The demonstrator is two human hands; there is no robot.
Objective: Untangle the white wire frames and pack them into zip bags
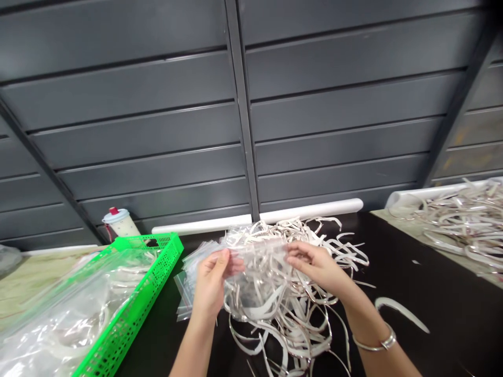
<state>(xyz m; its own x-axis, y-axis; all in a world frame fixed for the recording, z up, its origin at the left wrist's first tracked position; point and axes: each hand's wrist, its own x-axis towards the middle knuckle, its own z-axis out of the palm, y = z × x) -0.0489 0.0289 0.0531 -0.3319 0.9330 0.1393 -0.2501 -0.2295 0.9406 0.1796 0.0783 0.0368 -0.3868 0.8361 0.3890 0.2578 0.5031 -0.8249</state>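
Observation:
A clear plastic zip bag [261,257] is stretched between my two hands over a pile of curved strips. My left hand [213,275] pinches the bag's left side between thumb and fingers. At the bag's right upper corner, my right hand [316,264] is closed with thumb and fingertips together. Beneath and around the bag lie the tangled thin white and silvery curved strips [302,314], partly seen through the plastic. A stack of flat clear bags [186,290] lies just behind and left of my left hand.
To the left stands a green perforated basket [151,285] holding filled clear bags [84,314]. A pale bottle [121,222] with a red-topped lid is behind it. One loose strip [403,311] lies on the black table [444,324]. Another strip pile [467,225] is at right.

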